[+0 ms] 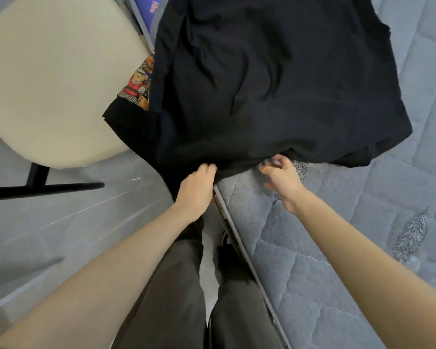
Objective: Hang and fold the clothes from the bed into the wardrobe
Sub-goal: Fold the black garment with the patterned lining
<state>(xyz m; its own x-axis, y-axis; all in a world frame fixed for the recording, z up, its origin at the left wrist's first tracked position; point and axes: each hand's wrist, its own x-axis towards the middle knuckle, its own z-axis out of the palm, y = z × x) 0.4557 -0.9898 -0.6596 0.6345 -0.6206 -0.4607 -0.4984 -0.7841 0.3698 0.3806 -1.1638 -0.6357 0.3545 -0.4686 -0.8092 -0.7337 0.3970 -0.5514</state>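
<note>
- Two legs in dark trousers (176, 285) stand nearest, on the floor just beside the left edge of the bed (337, 248).
- Beyond them the left hand (196, 188) has its fingers curled over the near hem of the black garment (275, 84) and grips it at the bed's edge.
- The right hand (283, 178) is at the same hem, further right, with its fingers bent. It is blurred, so I cannot tell whether it has hold of the cloth.
- The black garment lies spread and creased across the quilted grey bed, neither folded nor hung.
- A bear-print cloth (139, 84) shows from under its far left side, so at least one more piece looks to be waiting.
- A cream chair (53, 79) stands left of the bed.
- No wardrobe or hanger is in view, and the task looks to be at an early stage.
</note>
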